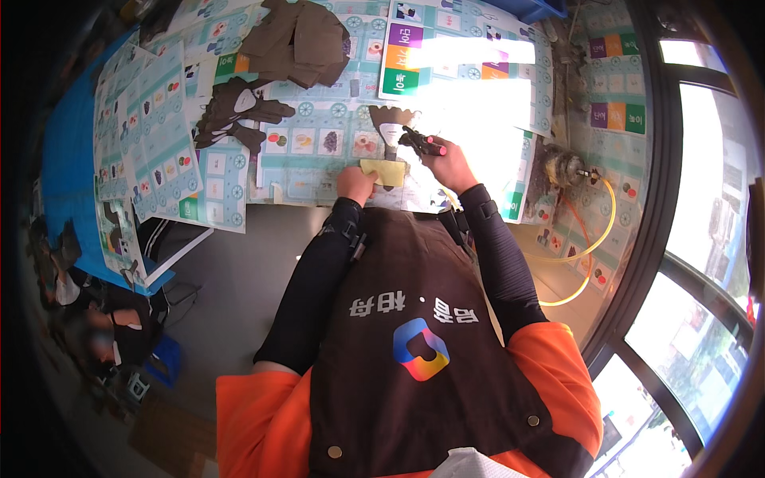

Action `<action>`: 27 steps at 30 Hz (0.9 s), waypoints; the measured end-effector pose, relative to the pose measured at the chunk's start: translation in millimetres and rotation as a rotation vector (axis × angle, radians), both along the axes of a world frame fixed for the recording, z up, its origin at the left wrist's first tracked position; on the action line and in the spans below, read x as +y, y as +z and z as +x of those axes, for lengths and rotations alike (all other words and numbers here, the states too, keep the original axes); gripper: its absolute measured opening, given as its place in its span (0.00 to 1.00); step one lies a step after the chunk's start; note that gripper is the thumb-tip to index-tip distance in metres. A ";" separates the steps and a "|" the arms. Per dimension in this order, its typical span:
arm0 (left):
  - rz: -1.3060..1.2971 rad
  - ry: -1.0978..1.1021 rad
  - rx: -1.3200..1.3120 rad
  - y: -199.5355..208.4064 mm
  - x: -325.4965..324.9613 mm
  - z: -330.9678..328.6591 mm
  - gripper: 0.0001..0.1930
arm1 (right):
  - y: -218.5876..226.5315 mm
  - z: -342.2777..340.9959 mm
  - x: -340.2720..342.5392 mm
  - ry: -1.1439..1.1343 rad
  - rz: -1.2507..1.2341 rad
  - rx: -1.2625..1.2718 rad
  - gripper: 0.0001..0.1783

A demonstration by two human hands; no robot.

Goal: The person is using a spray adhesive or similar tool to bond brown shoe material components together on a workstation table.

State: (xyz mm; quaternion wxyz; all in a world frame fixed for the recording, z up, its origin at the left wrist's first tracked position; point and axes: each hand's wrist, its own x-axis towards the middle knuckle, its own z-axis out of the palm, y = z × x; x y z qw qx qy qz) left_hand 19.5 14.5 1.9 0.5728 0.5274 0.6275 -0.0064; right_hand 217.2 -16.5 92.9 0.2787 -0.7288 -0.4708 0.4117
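Observation:
My left hand [357, 185] pinches the edge of a small pale yellow rectangular piece [386, 171] at the table's front edge. Under and beyond that piece lies a dark brown cut piece [384, 115] with a scalloped top and a pale middle. My right hand [451, 167] is closed around a black hand tool [417, 142] with pink parts. Its dark end points toward the brown cut piece, close to it; whether they touch I cannot tell. Several dark brown pieces with pale areas [243, 111] lie in a loose heap to the left.
Printed sheets [319, 179] cover the table. A stack of brown pieces [299, 44] sits at the back. Right of the table, a yellow hose [612, 209] curves from a dirty metal fitting [564, 169] beside the windows. Another person [107, 334] sits at the lower left.

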 end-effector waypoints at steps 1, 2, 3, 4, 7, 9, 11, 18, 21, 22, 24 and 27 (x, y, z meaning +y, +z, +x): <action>0.065 0.010 0.034 0.2 -0.4 -0.7 0.14 | 2.5 -0.4 5.6 0.003 -0.039 -0.120 0.14; 0.063 0.020 0.029 0.4 -0.9 -0.9 0.14 | 5.2 -0.8 11.8 0.029 0.034 -0.080 0.14; -0.002 0.021 -0.016 0.7 -1.2 -1.1 0.14 | 8.2 -1.0 18.2 0.030 -0.002 -0.109 0.15; 0.060 0.032 0.022 1.0 -1.3 -1.4 0.14 | 11.5 -1.4 23.2 0.014 -0.073 -0.170 0.16; 0.057 0.021 0.012 1.9 -1.2 -3.0 0.14 | 20.6 -3.1 30.7 -0.005 -0.052 -0.099 0.15; -0.004 0.028 -0.030 1.9 -1.2 -3.8 0.14 | 23.9 -4.1 32.0 -0.010 -0.035 -0.109 0.15; 0.041 0.061 -0.009 1.3 -1.2 -4.7 0.14 | 24.8 -5.0 31.5 0.087 -0.114 -0.242 0.16; -0.005 0.041 -0.059 -0.5 -1.5 -5.7 0.14 | 24.8 -7.3 36.4 0.045 -0.021 -0.199 0.16; 0.002 0.016 -0.063 -0.6 -0.5 -6.2 0.14 | 29.4 -6.5 39.6 0.050 -0.020 -0.171 0.16; 0.052 0.032 -0.027 -0.7 -0.4 -6.1 0.14 | 31.0 -5.6 40.2 0.078 -0.023 -0.181 0.17; -0.010 0.035 -0.065 -0.4 -0.9 -6.7 0.14 | 32.5 -6.1 42.0 0.111 -0.025 -0.191 0.17; -0.004 0.030 -0.068 -0.2 -0.9 -6.2 0.14 | 31.5 -5.8 45.4 0.113 -0.044 -0.180 0.17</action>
